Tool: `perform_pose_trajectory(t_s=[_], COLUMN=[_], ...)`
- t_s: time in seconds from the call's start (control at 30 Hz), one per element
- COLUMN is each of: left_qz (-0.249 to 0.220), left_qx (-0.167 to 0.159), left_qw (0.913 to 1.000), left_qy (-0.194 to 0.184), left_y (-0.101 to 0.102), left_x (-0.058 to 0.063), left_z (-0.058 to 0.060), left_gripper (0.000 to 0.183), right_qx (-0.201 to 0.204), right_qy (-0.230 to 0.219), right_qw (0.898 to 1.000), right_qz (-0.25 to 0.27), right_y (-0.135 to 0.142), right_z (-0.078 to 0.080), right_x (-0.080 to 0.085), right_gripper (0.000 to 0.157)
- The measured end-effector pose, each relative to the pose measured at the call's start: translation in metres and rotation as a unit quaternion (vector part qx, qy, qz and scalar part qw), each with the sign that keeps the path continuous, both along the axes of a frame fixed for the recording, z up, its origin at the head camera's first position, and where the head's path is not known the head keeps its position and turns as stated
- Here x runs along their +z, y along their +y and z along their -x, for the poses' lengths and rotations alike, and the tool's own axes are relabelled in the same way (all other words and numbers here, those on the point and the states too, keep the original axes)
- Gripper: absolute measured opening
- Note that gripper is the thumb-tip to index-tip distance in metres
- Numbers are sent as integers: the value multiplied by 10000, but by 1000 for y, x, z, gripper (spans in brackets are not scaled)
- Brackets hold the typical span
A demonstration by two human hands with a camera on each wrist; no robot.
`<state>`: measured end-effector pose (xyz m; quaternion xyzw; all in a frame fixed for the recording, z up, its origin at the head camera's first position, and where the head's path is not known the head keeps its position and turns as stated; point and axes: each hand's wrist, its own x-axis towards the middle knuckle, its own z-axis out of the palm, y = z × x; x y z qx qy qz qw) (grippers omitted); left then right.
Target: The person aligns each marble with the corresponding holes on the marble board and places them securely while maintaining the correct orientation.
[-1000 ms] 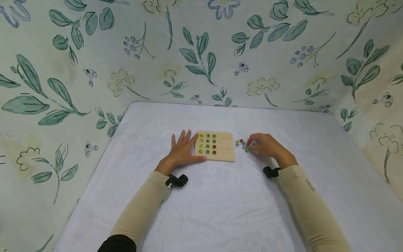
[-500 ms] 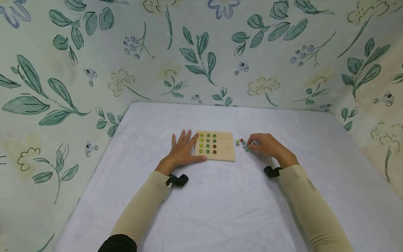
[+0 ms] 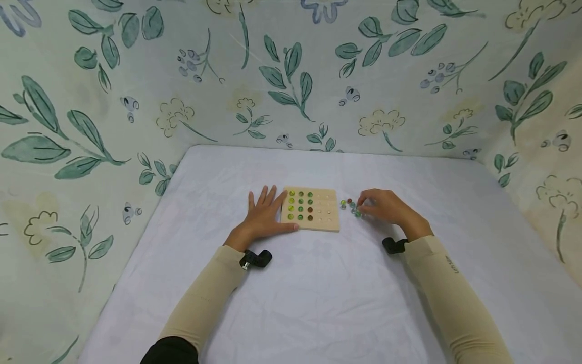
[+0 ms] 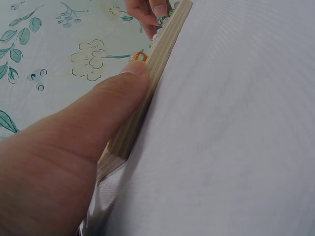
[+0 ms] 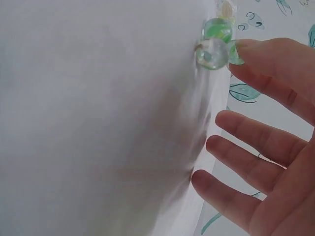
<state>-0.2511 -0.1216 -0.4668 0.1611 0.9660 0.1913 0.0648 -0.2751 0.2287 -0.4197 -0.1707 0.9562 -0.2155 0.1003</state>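
Note:
A square wooden board [image 3: 325, 223] lies on the white cloth, with glass marbles set in its three left columns, light green, green and brownish. My left hand [image 3: 260, 220] spreads over the board's left side, thumb along the near edge and fingers straight. The left wrist view shows the thumb [image 4: 115, 93] against the board's edge, near an orange-streaked marble [image 4: 138, 56]. Right of the board, my right hand [image 3: 390, 207] pinches a green marble [image 5: 236, 53] between thumb and index finger; the other fingers are extended. Beside it lies a clear marble [image 5: 213, 54].
Loose marbles, among them a red one [image 3: 349, 200] and a yellow-green one [image 3: 343, 202], lie between the board and my right hand. Shallow hollows without marbles show in the board's right columns. Leaf-and-flower patterned fabric [image 3: 336, 101] rises behind the white-covered table [image 3: 309, 298].
The head view has tilted slightly, so the scene sits a little higher. Both hands hold nearly the same places, and the marbles on the board look the same.

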Motion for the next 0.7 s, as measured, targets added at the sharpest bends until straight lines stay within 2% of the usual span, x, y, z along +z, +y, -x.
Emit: perform_pose_trajectory(t_s=[0.27, 0.5, 0.7], left_qz=[-6, -64, -96], left_qx=[28, -20, 11], left_qw=[10000, 10000, 9999], left_qy=[-24, -8, 42], left_y=[0, 0, 1], left_x=[1, 0, 0], left_z=[-1, -3, -2], left_gripper=[112, 112, 111], right_qx=[-93, 69, 233], right_qy=[124, 101, 268], right_qw=[9994, 9990, 9978], right_qz=[299, 431, 567], right_y=[-12, -26, -38], right_z=[8, 15, 19], right_x=[4, 5, 10], right_gripper=[10, 12, 11])
